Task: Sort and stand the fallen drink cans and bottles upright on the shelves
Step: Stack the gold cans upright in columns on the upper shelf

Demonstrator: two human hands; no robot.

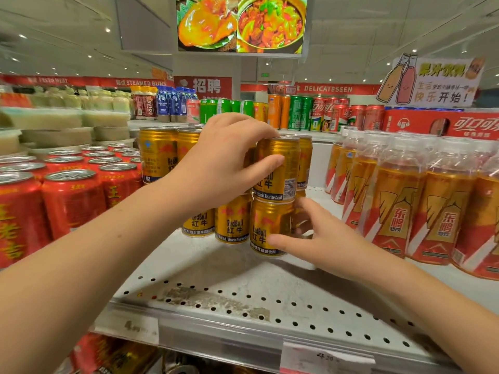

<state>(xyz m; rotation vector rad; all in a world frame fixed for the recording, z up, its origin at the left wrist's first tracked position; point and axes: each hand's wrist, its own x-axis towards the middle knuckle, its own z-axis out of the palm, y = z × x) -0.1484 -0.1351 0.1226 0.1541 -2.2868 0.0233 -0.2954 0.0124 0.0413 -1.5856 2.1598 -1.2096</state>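
The upper can [280,168] is clasped by the left hand [224,160], seemingly for stacking; the lower can [266,228] is steadied in the grip of the right hand [313,236].

Supermkt: food screen [240,22] overhead, ceiling spots [108,30] (bright).

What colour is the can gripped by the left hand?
The can in the left hand is gold with black lettering; head view shows it best.
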